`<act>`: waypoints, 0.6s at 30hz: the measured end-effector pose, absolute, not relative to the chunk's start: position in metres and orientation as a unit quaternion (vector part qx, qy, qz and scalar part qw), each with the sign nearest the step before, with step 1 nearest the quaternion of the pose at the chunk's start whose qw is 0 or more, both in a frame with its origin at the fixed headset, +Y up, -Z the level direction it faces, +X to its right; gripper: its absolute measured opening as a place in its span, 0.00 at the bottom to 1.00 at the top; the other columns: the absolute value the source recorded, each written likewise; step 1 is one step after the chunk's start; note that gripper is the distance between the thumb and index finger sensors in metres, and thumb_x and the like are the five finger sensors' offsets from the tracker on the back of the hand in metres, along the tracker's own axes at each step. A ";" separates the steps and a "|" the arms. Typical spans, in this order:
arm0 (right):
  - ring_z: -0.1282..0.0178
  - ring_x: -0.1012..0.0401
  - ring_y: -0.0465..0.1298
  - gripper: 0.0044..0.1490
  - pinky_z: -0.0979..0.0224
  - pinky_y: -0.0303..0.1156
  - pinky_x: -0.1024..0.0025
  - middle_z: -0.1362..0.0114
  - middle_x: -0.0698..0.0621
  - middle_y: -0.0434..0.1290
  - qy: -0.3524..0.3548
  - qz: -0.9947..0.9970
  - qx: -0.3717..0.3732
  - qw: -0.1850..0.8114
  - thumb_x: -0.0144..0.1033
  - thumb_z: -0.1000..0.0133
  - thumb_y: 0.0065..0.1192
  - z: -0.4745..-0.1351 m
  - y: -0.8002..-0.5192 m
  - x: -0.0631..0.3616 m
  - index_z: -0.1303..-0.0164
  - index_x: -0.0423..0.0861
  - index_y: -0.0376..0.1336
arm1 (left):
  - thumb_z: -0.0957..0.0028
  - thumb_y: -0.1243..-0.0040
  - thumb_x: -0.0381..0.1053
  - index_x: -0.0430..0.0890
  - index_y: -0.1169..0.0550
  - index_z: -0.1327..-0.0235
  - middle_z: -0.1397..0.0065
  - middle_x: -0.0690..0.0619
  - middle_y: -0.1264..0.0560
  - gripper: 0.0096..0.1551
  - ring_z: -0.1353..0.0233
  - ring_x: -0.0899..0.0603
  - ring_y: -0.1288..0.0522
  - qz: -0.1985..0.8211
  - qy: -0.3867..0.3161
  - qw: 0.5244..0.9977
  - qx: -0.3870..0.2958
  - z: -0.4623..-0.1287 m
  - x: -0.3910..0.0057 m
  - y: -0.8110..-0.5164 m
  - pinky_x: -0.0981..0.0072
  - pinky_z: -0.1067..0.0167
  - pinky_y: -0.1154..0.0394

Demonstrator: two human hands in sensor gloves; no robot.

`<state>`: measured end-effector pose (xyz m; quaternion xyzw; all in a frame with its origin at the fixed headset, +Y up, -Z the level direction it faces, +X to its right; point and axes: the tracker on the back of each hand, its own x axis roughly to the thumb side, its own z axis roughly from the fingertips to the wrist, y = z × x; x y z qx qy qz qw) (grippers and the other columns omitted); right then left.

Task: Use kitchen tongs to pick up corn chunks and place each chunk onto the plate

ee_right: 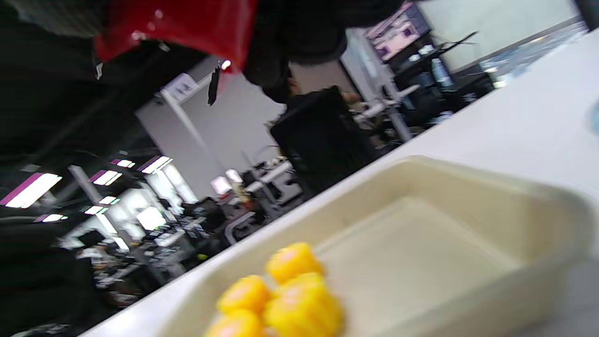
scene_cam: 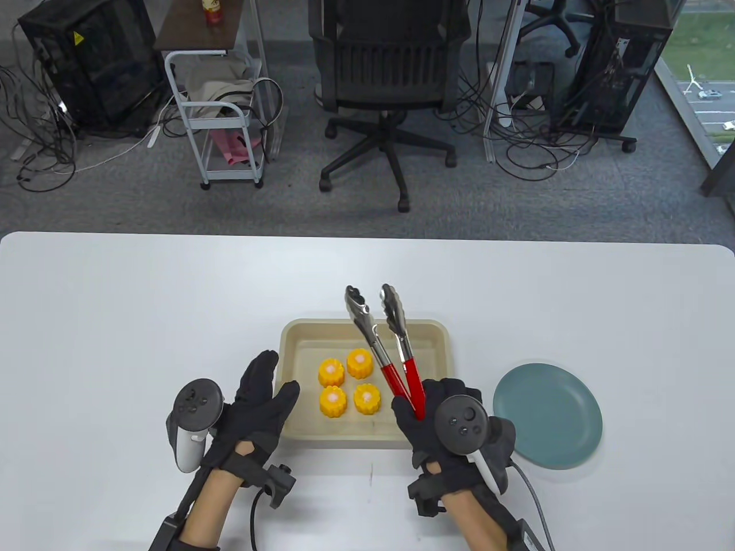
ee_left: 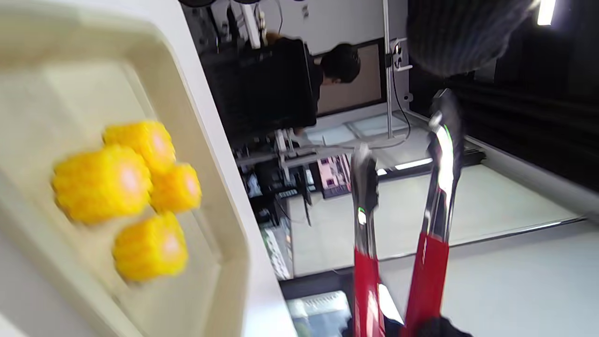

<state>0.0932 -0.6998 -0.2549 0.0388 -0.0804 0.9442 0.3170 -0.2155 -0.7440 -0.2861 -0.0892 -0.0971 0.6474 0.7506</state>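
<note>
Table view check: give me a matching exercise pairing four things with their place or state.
Things:
1. corn chunks
2. tongs
3. plate
4. left hand

Places or states:
A. bare, to the right of the tray
B. resting at the tray's left edge
C. four lying in the tray
D. held open by the right hand

Pairs: 1-C, 2-D, 3-A, 4-B

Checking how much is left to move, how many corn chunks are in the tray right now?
4, all in the beige tray, none hidden: far left, far right, near left, near right. The plate holds none.
</note>
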 end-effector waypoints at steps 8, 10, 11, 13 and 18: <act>0.37 0.51 0.62 0.50 0.39 0.63 0.62 0.30 0.46 0.66 -0.078 0.936 0.114 0.323 0.74 0.54 0.46 -0.236 -0.703 0.047 0.33 0.48 0.60 | 0.54 0.45 0.77 0.44 0.72 0.27 0.21 0.39 0.73 0.72 0.22 0.30 0.58 0.734 -0.208 0.611 -0.214 -0.282 -0.177 -0.750 0.37 0.25 0.51; 0.36 0.51 0.62 0.50 0.38 0.63 0.62 0.29 0.46 0.66 -0.071 0.937 0.132 0.316 0.74 0.54 0.45 -0.233 -0.707 0.040 0.33 0.48 0.60 | 0.55 0.45 0.77 0.44 0.73 0.28 0.21 0.39 0.73 0.72 0.22 0.30 0.57 0.743 -0.209 0.595 -0.225 -0.282 -0.171 -0.751 0.37 0.24 0.51; 0.36 0.51 0.62 0.49 0.38 0.62 0.62 0.29 0.46 0.65 -0.069 0.936 0.145 0.315 0.74 0.54 0.45 -0.232 -0.708 0.037 0.33 0.49 0.60 | 0.56 0.44 0.77 0.44 0.73 0.28 0.21 0.39 0.72 0.73 0.22 0.30 0.57 0.750 -0.203 0.587 -0.227 -0.281 -0.169 -0.752 0.37 0.24 0.50; 0.36 0.51 0.62 0.49 0.38 0.62 0.62 0.29 0.46 0.65 -0.059 0.936 0.156 0.310 0.74 0.54 0.45 -0.229 -0.711 0.030 0.33 0.49 0.60 | 0.58 0.43 0.76 0.44 0.72 0.28 0.20 0.39 0.72 0.74 0.22 0.29 0.57 0.759 -0.202 0.573 -0.235 -0.281 -0.165 -0.754 0.37 0.25 0.50; 0.35 0.51 0.61 0.48 0.37 0.62 0.62 0.29 0.47 0.65 -0.041 0.936 0.155 0.313 0.73 0.54 0.45 -0.227 -0.721 0.021 0.33 0.49 0.59 | 0.53 0.43 0.74 0.46 0.73 0.29 0.20 0.40 0.72 0.70 0.20 0.29 0.60 0.771 -0.196 0.556 -0.239 -0.280 -0.162 -0.759 0.34 0.23 0.54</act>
